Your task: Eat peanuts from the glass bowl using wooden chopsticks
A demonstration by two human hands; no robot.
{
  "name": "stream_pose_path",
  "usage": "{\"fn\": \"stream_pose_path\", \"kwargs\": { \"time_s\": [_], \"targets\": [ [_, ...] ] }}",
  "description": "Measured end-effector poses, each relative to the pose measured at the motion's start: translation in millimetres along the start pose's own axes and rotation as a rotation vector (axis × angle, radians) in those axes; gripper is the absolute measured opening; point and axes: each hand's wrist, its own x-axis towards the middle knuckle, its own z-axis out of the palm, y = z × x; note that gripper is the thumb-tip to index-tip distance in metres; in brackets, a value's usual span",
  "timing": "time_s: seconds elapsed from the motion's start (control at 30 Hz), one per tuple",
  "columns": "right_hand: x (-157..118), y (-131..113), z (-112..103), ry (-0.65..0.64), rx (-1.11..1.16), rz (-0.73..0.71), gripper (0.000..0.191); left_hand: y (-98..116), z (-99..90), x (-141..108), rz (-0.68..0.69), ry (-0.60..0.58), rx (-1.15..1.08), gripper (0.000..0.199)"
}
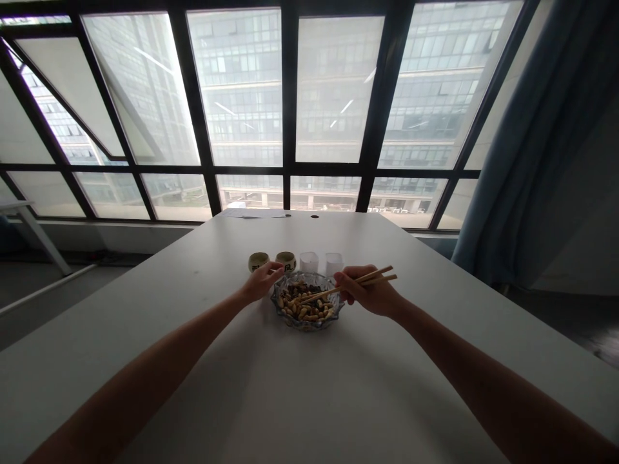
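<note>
A clear glass bowl with a wavy rim stands on the white table, filled with peanuts and some darker pieces. My right hand is closed around a pair of wooden chopsticks at the bowl's right side; their tips reach down among the peanuts. At the bowl's upper left rim is my left hand, its fingers bent towards the glass. Whether those fingers touch the rim or pinch anything is too small to tell.
Behind the bowl stand two green cups with dark characters, one at the left and one beside it, then two whitish translucent cups. Papers lie at the far edge, before large windows. A blue curtain hangs at right.
</note>
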Motion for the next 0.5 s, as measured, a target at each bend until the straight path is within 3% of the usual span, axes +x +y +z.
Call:
{"fn": "stream_pose_path", "kwargs": {
  "time_s": [0.17, 0.5],
  "targets": [
    [3.2, -3.3, 2.8, -0.048, -0.113, -0.042, 0.054, -7.9, 12.7, -23.9, -0.061, -0.077, -0.234, 0.056],
    [2.8, -4.1, 1.7, -0.093, -0.151, -0.078, 0.05, -6.4, 13.0, -26.7, -0.085, -0.092, -0.281, 0.055]
  ]
}}
